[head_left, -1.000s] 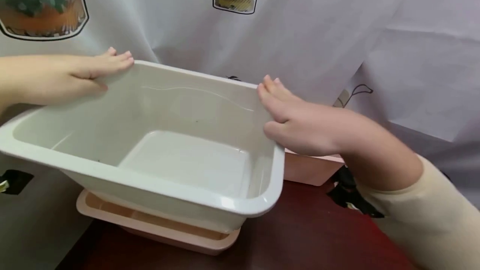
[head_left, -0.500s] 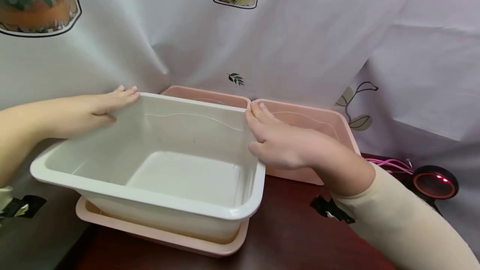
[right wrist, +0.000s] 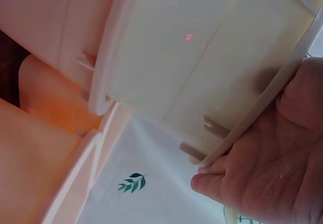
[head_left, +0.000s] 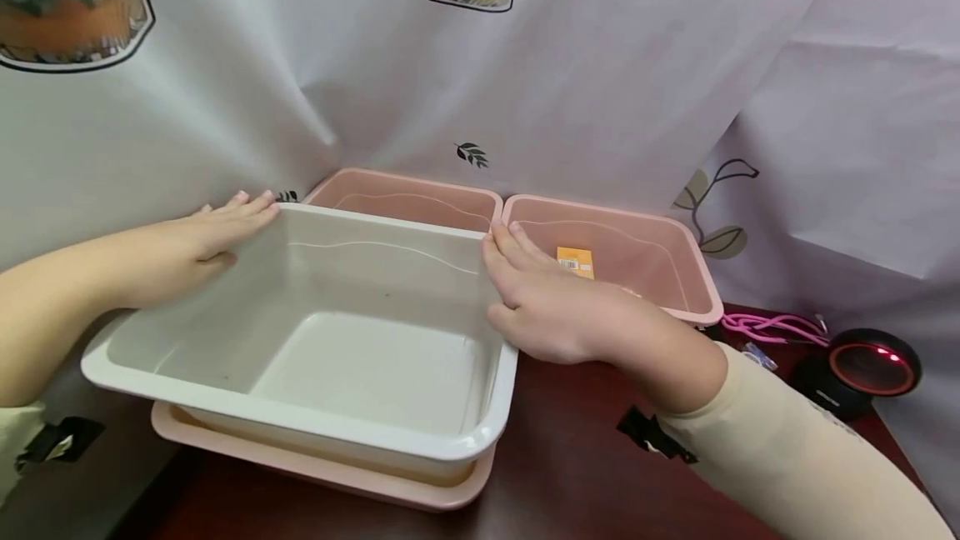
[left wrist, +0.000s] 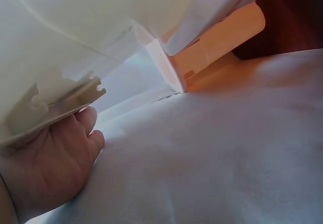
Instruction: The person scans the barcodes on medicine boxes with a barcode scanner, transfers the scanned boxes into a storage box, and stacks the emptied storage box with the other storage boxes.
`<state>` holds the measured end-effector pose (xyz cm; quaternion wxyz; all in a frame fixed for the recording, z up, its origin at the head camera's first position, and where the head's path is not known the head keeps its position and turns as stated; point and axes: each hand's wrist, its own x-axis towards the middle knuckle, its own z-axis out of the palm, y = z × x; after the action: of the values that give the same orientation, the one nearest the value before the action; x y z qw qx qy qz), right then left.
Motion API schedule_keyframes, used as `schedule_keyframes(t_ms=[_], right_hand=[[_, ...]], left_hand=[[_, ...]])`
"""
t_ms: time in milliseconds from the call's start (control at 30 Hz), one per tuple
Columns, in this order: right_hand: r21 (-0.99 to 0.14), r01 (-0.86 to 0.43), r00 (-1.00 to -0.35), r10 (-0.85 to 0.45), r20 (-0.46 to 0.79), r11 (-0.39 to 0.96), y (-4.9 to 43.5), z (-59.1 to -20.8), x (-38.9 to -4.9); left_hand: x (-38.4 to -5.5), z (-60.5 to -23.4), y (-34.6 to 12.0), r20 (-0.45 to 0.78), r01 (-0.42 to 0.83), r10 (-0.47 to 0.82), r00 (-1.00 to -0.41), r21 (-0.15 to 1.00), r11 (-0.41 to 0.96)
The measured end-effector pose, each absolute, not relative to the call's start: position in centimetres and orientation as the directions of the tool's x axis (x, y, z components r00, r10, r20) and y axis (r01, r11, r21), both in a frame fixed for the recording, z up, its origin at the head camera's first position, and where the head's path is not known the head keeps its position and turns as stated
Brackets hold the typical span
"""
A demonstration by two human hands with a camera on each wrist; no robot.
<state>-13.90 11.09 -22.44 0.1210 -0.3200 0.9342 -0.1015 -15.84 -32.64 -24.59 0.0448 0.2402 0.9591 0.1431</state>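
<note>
A white plastic bin [head_left: 375, 357] sits tilted inside a pink bin [head_left: 330, 473]; most of the pink one is hidden beneath it. My left hand [head_left: 187, 252] rests palm down across the white bin's left rim, fingers straight toward the back corner. On the right rim lies my right hand [head_left: 555, 298], its fingers also straight and its thumb over the bin's inner side. In the left wrist view, the left palm [left wrist: 58, 158] shows beside the rim's outer edge. The right wrist view shows the right palm [right wrist: 272, 163] against the rim from below.
Behind stand two more pink bins, one at the back left [head_left: 420, 198] and one at the right [head_left: 622, 232], which holds an orange box [head_left: 575, 261]. A pink cable [head_left: 772, 327] and a round black device [head_left: 862, 369] lie farther right on the dark red table [head_left: 577, 457].
Both hands have brought the white bin down and slightly back, deeper into the pink bin. The pink bins behind and the orange box have come into view.
</note>
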Motion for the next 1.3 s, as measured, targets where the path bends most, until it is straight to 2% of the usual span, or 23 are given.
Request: schedule_keyframes(t_ms=[400, 633, 1033, 1300], right_hand=[[-0.253, -0.596, -0.752, -0.641, -0.155, 0.762, 10.9, -24.6, -14.0], [-0.254, -0.603, -0.749, -0.646, -0.146, 0.756, 10.6, -26.1, -14.2], [-0.209, -0.618, -0.749, -0.648, -0.138, 0.758, 10.7, -28.7, -14.3], [-0.178, -0.62, -0.755, -0.643, -0.13, 0.764, 10.5, -29.8, -14.3]], left_hand=[[-15.3, -26.6, -32.6, -0.01, 0.45, 0.476, -0.879, 0.31, 0.838], [-15.3, -28.1, -32.7, 0.009, 0.468, 0.482, -0.876, 0.256, 0.846], [-14.7, -30.3, -32.2, 0.085, 0.487, 0.479, -0.874, 0.165, 0.858], [-14.4, -32.1, -32.4, 0.19, 0.528, 0.502, -0.844, 0.133, 0.839]])
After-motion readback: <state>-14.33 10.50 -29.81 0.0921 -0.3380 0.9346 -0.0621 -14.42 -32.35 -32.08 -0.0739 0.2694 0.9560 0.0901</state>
